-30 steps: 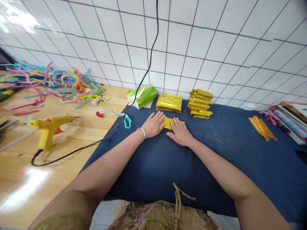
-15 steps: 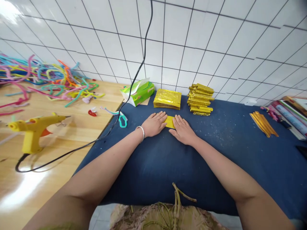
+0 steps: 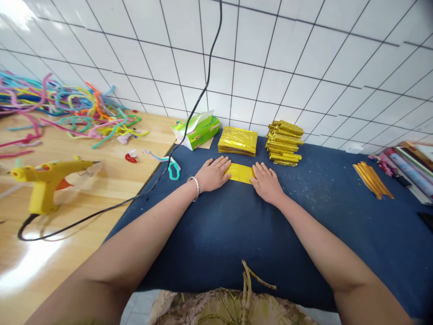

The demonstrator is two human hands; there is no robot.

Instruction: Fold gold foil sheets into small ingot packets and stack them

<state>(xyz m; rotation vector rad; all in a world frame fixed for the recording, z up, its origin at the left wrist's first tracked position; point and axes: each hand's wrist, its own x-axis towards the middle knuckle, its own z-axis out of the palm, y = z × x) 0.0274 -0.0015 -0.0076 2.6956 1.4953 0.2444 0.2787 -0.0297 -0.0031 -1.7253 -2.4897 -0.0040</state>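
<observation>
A sheet of shiny gold paper (image 3: pixel 240 173) lies flat on the dark blue cloth (image 3: pixel 216 234). My left hand (image 3: pixel 212 175) rests flat at its left edge, fingers stretched out. At its right edge lies my right hand (image 3: pixel 267 181), also flat with the fingers extended. Just behind the sheet is a neat stack of gold paper (image 3: pixel 237 141). To the right of that stack stands a pile of folded gold paper strips (image 3: pixel 284 142).
A green tissue pack (image 3: pixel 198 131) sits by the tiled wall. On the wooden table at left are a yellow glue gun (image 3: pixel 47 180), its black cord (image 3: pixel 101 212) and tangled pipe cleaners (image 3: pixel 84 108). Gold strips (image 3: pixel 374 180) and books (image 3: pixel 411 169) lie far right.
My hands have slid apart, left hand to the left and right hand to the right, along the gold sheet. More of its middle now shows. The view has shifted slightly.
</observation>
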